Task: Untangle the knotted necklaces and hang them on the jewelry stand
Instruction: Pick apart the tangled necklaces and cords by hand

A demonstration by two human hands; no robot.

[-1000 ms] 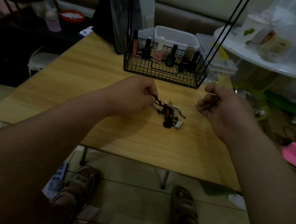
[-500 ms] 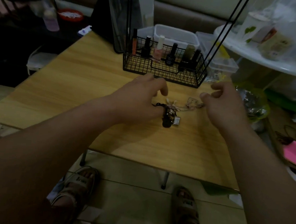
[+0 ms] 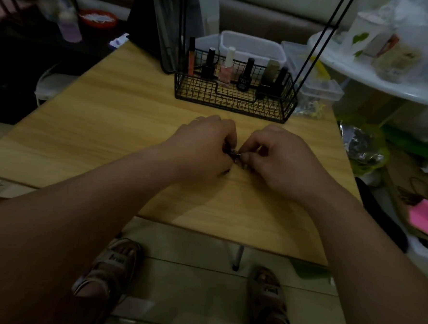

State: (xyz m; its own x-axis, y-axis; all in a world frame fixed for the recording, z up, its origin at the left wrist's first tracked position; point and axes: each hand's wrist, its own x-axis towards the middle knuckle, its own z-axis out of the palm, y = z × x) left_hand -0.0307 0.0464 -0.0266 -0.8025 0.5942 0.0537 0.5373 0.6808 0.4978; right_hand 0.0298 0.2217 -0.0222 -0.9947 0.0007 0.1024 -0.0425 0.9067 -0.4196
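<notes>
A small dark knot of tangled necklaces [image 3: 236, 155] lies on the wooden table [image 3: 109, 130], almost wholly covered by my hands. My left hand [image 3: 204, 146] has its fingers curled over the knot's left side and pinches it. My right hand [image 3: 276, 155] pinches the same knot from the right, so the fingertips of both hands meet over it. Only a bit of metal and dark cord shows between them. The black wire jewelry stand [image 3: 315, 50] rises from the far side of the table, with a wire basket [image 3: 234, 100] at its base.
The basket holds several nail polish bottles [image 3: 225, 70]. Clear plastic boxes [image 3: 252, 49] sit behind it. A white round table [image 3: 388, 80] with clutter stands at the right, bags and a pink sheet [image 3: 425, 219] lie on the floor. My sandalled feet [image 3: 111, 268] are under the table's near edge.
Both hands have come together from apart and closed over the necklace knot, which lay exposed between them before. The knot is now mostly hidden under my fingers.
</notes>
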